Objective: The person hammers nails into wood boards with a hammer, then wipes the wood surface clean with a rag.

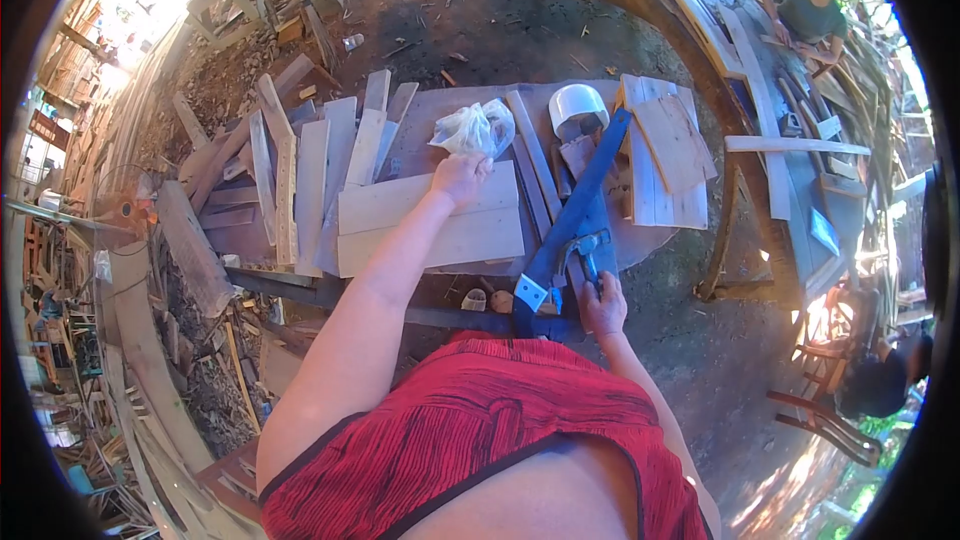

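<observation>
My left hand [463, 178] is closed on the gathered part of a whitish plastic bag [470, 128], above pale wooden boards [430, 225] on the bench. What is in the bag cannot be made out. Lower right, my right hand [605, 308] wraps round the handle of a hammer [588, 242], its head pointing away from me. Beside the hammer, a long dark blue strip [575, 205] with a pale plate at its near end slants across the bench. A white rounded container [578, 108] lies on its side beyond it.
Several planks [310, 190] lie on the left of the bench, and more boards [668, 155] on the right. At the far right, another person [810, 5] is by a second table piled with timber. A wooden chair [830, 420] stands lower right.
</observation>
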Demonstrator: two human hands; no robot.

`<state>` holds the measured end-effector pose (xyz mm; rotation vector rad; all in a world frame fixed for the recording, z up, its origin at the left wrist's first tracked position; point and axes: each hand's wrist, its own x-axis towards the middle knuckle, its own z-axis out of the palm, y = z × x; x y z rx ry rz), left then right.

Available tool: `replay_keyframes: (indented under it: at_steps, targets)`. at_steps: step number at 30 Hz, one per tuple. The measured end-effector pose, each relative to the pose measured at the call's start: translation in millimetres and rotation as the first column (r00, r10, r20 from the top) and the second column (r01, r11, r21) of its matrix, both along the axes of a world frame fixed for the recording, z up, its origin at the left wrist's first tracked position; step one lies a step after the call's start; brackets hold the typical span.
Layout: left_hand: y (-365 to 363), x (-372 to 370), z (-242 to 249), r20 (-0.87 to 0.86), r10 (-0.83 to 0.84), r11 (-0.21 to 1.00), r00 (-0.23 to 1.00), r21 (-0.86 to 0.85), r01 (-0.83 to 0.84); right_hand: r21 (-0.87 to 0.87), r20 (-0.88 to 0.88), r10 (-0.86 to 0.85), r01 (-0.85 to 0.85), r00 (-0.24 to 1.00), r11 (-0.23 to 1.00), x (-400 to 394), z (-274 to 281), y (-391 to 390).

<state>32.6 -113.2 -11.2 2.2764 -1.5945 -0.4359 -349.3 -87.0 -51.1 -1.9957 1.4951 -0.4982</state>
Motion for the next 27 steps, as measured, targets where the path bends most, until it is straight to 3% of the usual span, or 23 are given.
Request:
replay_keyframes:
  at_steps: [2,5,8,11,14,23,26,27]
  targets:
    - [7,2,-8,0.117,-0.024,0.983,0.993,-0.177,0.044,0.004,-0.004,0.003,-0.003,1.0,1.0,-1,-3,-1]
    - [34,-15,17,0.204,-0.004,0.994,0.979,-0.107,0.026,-0.004,-0.021,0.006,-0.006,1.0,1.0,-2,-4,-1]
    - [62,-30,2,0.238,0.036,0.984,0.97,-0.176,0.006,-0.015,-0.054,0.015,-0.016,0.998,1.0,-3,-5,-1]
    - [85,-52,8,0.295,0.021,0.997,0.955,-0.073,0.001,-0.006,-0.063,0.021,-0.021,0.998,1.0,-2,-5,-2]
    - [92,-56,-2,0.329,0.016,0.997,0.944,-0.078,0.011,-0.016,-0.076,0.024,-0.025,0.997,1.0,-4,-7,-3]
    - [92,-58,-2,0.313,0.025,0.992,0.949,-0.127,0.016,0.068,-0.228,0.066,-0.052,0.971,0.996,-7,5,-7]
    - [94,-59,0,0.321,0.012,0.989,0.947,-0.146,0.037,-0.002,-0.277,0.12,-0.125,0.953,0.992,-7,15,-9]
    - [95,-58,0,0.319,0.013,0.989,0.948,-0.146,0.036,-0.147,-0.234,0.117,-0.155,0.965,0.977,-4,22,-11]
